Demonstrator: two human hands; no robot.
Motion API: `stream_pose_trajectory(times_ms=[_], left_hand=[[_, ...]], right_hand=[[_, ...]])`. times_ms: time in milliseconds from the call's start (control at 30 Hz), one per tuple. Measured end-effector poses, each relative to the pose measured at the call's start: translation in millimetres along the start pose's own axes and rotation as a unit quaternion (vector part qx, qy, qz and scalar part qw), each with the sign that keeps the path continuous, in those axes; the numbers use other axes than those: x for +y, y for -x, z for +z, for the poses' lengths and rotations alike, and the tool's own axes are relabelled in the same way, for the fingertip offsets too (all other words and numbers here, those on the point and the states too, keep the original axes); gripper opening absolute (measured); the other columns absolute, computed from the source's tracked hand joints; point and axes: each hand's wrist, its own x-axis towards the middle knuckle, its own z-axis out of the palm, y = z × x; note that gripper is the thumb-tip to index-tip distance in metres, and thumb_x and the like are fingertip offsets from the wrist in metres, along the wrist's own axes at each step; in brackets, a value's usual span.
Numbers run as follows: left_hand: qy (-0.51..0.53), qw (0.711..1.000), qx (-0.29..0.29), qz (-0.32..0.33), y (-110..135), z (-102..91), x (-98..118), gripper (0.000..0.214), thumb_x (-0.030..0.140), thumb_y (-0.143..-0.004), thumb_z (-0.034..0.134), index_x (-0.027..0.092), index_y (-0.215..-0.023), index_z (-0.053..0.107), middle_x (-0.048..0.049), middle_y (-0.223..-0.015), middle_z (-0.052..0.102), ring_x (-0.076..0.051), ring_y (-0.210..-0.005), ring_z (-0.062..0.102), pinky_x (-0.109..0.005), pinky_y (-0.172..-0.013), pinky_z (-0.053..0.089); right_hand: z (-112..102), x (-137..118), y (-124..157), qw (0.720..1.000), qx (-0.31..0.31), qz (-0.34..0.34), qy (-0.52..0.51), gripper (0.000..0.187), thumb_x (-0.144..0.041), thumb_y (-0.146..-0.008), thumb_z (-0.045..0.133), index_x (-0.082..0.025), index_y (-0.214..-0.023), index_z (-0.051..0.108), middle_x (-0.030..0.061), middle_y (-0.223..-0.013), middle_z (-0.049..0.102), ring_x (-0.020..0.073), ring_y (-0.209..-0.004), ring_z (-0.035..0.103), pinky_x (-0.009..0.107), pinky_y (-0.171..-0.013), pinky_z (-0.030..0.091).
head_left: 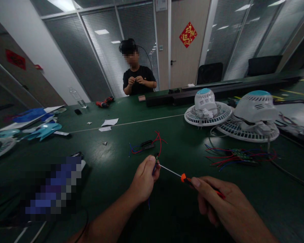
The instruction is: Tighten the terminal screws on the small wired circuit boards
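Note:
My left hand is closed on a small circuit board, its thumb and fingers pinching the edge. A red wire rises from the board's top and a blue wire hangs below the hand. My right hand grips a screwdriver with an orange, black and red handle. Its thin metal shaft points left, with the tip at the board by my left fingers; whether it touches a screw is too small to tell. Just beyond my left hand, a dark wired part with red and blue wires lies on the green table.
Two white fan housings stand at the back right. In front of them lies a bundle of wired circuit boards. Paper scraps, a red power tool and a plastic bottle are further back. Across the table a person works.

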Motion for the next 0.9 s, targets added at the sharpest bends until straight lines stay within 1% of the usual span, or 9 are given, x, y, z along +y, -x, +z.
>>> stream_pose_trajectory(times_ms=[67,167,200,233,333,400,533,667,900], left_hand=[[-0.007,1.000,-0.004,0.008,-0.2,-0.5,-1.7,0.037,0.052,-0.075,0.050,0.016,-0.067,0.052,0.0050,-0.056,0.041,-0.007,-0.046,0.035,-0.019,-0.042,0.025],[-0.014,1.000,-0.014,0.019,-1.0,-1.5,-5.0,0.036,0.050,-0.077,0.048,0.016,-0.066,0.053,0.0047,-0.056,0.041,-0.008,-0.047,0.036,-0.019,-0.043,0.027],[-0.015,1.000,-0.018,0.021,-1.3,-1.8,-5.8,0.036,0.049,-0.078,0.048,0.016,-0.066,0.053,0.0046,-0.057,0.041,-0.008,-0.048,0.037,-0.019,-0.044,0.028],[-0.015,0.999,-0.020,0.023,-1.5,-2.1,-6.5,0.035,0.048,-0.079,0.047,0.016,-0.067,0.053,0.0046,-0.057,0.041,-0.008,-0.049,0.037,-0.019,-0.045,0.028],[-0.015,0.999,-0.026,0.025,-1.7,-2.8,-6.9,0.034,0.047,-0.081,0.045,0.016,-0.068,0.053,0.0049,-0.058,0.040,-0.008,-0.049,0.036,-0.018,-0.045,0.028],[-0.015,0.999,-0.031,0.023,-1.7,-3.4,-6.4,0.034,0.046,-0.081,0.045,0.016,-0.067,0.053,0.0050,-0.057,0.039,-0.007,-0.048,0.035,-0.018,-0.044,0.027],[-0.016,0.999,-0.041,0.018,-2.2,-4.7,-6.7,0.033,0.045,-0.083,0.044,0.016,-0.068,0.053,0.0050,-0.056,0.039,-0.007,-0.048,0.035,-0.017,-0.043,0.025],[-0.013,0.999,-0.033,0.019,-2.7,-4.7,-8.1,0.033,0.045,-0.082,0.044,0.016,-0.069,0.053,0.0046,-0.058,0.040,-0.007,-0.049,0.036,-0.017,-0.043,0.027],[-0.013,1.000,-0.022,0.018,-2.2,-3.1,-7.1,0.034,0.045,-0.081,0.045,0.015,-0.068,0.053,0.0038,-0.059,0.041,-0.007,-0.047,0.036,-0.018,-0.042,0.027]], right_hand=[[-0.8,0.7,-0.5,1.000,0.008,0.002,-0.001,0.048,-0.058,-0.081,0.039,-0.020,-0.057,0.056,-0.0033,-0.046,0.053,0.0076,-0.038,0.048,0.021,-0.039,0.034],[-2.6,1.3,0.6,1.000,0.016,0.005,-0.012,0.052,-0.061,-0.082,0.029,-0.019,-0.075,0.060,-0.0020,-0.049,0.057,0.0099,-0.039,0.051,0.022,-0.039,0.036],[-3.0,1.2,1.2,1.000,0.019,0.004,-0.013,0.052,-0.061,-0.083,0.029,-0.019,-0.077,0.060,-0.0015,-0.050,0.058,0.0103,-0.039,0.052,0.022,-0.039,0.036],[-3.2,1.0,1.7,1.000,0.022,0.001,-0.011,0.051,-0.060,-0.083,0.030,-0.019,-0.075,0.059,-0.0013,-0.051,0.059,0.0103,-0.040,0.053,0.022,-0.040,0.037],[-3.0,0.0,2.0,1.000,0.017,-0.011,-0.001,0.045,-0.056,-0.082,0.039,-0.020,-0.060,0.055,-0.0020,-0.049,0.058,0.0090,-0.040,0.053,0.021,-0.041,0.039],[-2.8,-0.3,1.4,1.000,0.013,-0.020,0.001,0.042,-0.054,-0.082,0.042,-0.021,-0.059,0.055,-0.0026,-0.051,0.058,0.0086,-0.041,0.053,0.021,-0.041,0.040],[-2.9,0.1,0.8,0.999,0.013,-0.033,-0.002,0.035,-0.050,-0.083,0.043,-0.022,-0.068,0.058,-0.0025,-0.055,0.059,0.0090,-0.044,0.054,0.020,-0.043,0.042],[-2.8,1.8,1.7,0.999,0.013,-0.036,-0.006,0.031,-0.047,-0.083,0.045,-0.021,-0.077,0.061,-0.0014,-0.060,0.061,0.0103,-0.049,0.056,0.021,-0.045,0.044],[-2.8,1.3,0.2,0.999,0.027,-0.041,0.006,0.031,-0.046,-0.082,0.047,-0.020,-0.089,0.062,0.0000,-0.065,0.062,0.0115,-0.053,0.058,0.021,-0.047,0.046]])
